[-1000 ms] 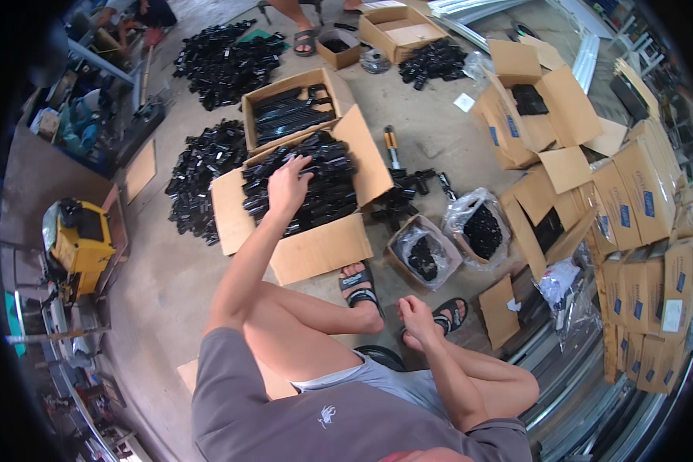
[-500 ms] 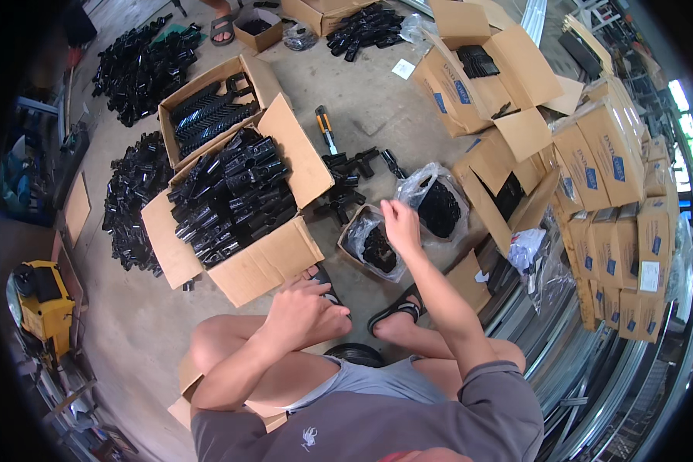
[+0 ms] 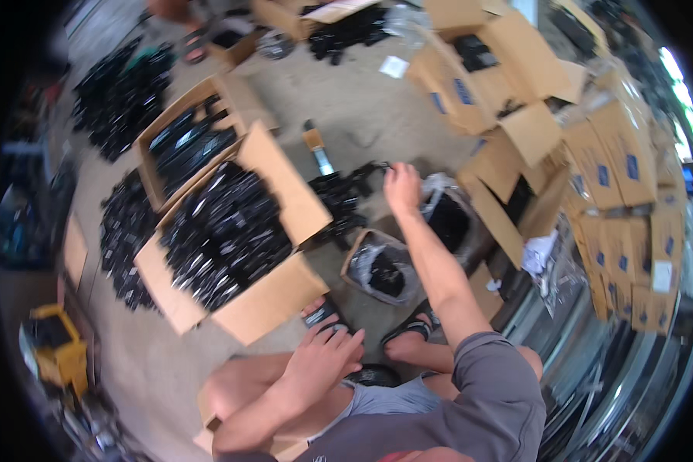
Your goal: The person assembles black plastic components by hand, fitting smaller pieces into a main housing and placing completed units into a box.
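Note:
My right hand [image 3: 402, 189] reaches out past the small bag-lined boxes, its fingers closed at the end of a black plastic-looking tubular part [image 3: 379, 165]. Motion blur softens the grip. Just left of it lies a loose group of similar black parts [image 3: 337, 202] on the floor. My left hand [image 3: 325, 360] hovers over my left knee, fingers loosely spread, with nothing seen in it. Below my right forearm stands a small carton [image 3: 359, 267] lined with a clear bag of small black pieces [image 3: 387, 276]. Another clear bag of black pieces [image 3: 448, 223] sits behind it.
A large open carton [image 3: 269, 304] heaped with black parts [image 3: 223, 235] stands at front left, a second carton [image 3: 148, 173] behind it. Black piles [image 3: 123, 96] lie farther left. An orange-handled tool [image 3: 317, 150] is on the floor. Stacked cartons [image 3: 624, 162] and metal bars [image 3: 562, 362] line the right.
My right hand has moved from over the bag-lined carton forward to the black tubular part and closed on it. My left hand's fingers have spread a little. The whole view has shifted.

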`<action>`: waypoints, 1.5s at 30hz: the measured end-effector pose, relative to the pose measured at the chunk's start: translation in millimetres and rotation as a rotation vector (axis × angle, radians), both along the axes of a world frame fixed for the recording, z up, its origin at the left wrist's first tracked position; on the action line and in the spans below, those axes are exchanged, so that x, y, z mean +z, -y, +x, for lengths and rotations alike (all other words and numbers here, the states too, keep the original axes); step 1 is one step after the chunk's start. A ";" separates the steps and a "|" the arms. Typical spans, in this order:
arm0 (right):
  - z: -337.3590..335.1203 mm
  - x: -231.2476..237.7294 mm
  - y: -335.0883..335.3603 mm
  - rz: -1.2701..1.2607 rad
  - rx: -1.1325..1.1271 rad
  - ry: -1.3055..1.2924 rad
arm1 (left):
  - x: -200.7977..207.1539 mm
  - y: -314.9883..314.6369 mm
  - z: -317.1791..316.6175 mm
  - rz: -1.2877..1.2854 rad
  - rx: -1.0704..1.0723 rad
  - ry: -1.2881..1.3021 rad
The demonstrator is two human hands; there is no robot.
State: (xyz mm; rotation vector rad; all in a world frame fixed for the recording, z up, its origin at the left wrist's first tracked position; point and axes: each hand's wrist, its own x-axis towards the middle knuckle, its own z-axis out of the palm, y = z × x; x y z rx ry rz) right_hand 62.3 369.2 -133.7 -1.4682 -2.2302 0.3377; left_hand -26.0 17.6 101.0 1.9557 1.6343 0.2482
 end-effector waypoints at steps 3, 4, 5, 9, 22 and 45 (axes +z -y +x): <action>3.1 71.0 -13.2 0.192 0.087 -0.236 | 15.2 4.4 -7.0 -0.163 0.050 0.134; 15.0 96.2 -17.1 0.246 0.090 -0.248 | 17.0 6.5 -3.0 -0.161 0.026 0.155; 42.0 115.4 -29.9 0.323 -0.041 -0.211 | 17.5 7.7 -0.4 -0.161 -0.002 0.095; 178.5 169.3 -94.7 0.070 -0.621 -0.095 | 19.4 -4.7 4.7 -0.087 -0.085 0.027; 264.6 27.5 -209.8 -0.377 -0.935 0.060 | 4.2 -6.3 19.7 -0.333 -0.025 -0.023; 341.2 4.8 -172.8 -0.300 -0.834 0.254 | -31.6 -16.1 56.2 -0.129 -0.180 -0.111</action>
